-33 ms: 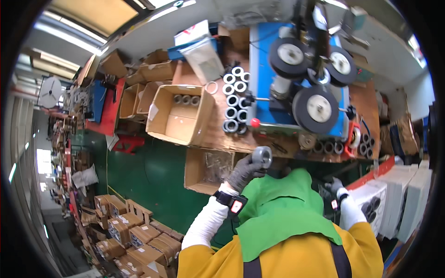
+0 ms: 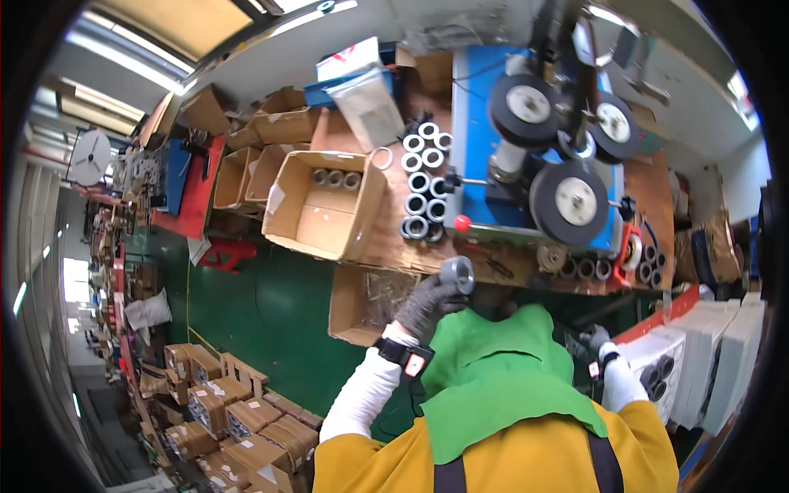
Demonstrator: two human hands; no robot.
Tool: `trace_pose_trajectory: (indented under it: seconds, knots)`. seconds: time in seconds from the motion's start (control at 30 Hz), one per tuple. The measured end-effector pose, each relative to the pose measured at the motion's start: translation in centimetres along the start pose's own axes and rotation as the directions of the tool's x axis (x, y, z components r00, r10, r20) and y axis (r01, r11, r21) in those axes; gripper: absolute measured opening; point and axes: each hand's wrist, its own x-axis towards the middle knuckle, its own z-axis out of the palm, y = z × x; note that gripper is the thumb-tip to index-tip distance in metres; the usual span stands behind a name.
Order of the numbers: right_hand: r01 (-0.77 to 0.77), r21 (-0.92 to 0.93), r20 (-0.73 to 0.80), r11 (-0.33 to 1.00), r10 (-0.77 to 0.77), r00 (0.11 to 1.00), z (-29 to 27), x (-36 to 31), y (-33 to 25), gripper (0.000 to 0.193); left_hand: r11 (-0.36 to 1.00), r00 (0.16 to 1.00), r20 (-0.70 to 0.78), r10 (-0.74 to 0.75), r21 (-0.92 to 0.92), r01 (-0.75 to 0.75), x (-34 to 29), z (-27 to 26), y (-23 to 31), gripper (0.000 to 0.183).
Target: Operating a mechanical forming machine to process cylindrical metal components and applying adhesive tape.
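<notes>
My left hand (image 2: 431, 307), in a dark grey glove, is closed around a thick grey ring (image 2: 458, 275). The ring is held up by the front edge of the wooden workbench (image 2: 394, 251), its round opening partly showing. My right hand (image 2: 595, 338), also gloved, is low at the right beside the white stacked blocks; its fingers are small and dark, and what they hold, if anything, is unclear. On the bench, several similar rings (image 2: 417, 205) stand in rows left of a blue machine (image 2: 472, 107) with black rollers (image 2: 567, 201).
An open cardboard box (image 2: 275, 234) with a few rings inside stands on the bench's left; another box (image 2: 349, 304) sits below it. More rings (image 2: 585, 268) line the front edge at right. White blocks (image 2: 707, 353) stand near my right arm. Cartons (image 2: 246, 419) are stacked lower left.
My left hand, with the ring in it, has shifted slightly left relative to the bench. My right hand has drawn a little toward my body. The whole view has turned slightly.
</notes>
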Motion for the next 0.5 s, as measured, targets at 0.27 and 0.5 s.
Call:
trace_pose_trajectory:
  seconds: [0.27,0.5]
  knots:
    - [-0.295,0.151,-0.034,0.943,0.304,0.952,0.2,-6.9,-4.9,0.016,0.834,0.924,-0.333,0.186,-0.444,-0.328,4.1,-24.6,11.7,0.041]
    - [-0.436,0.154,-0.032,0.887,0.445,0.895,2.1,-13.8,-6.7,0.012,0.996,0.889,-0.456,0.04,0.084,-0.002,12.8,-36.0,15.9,0.034]
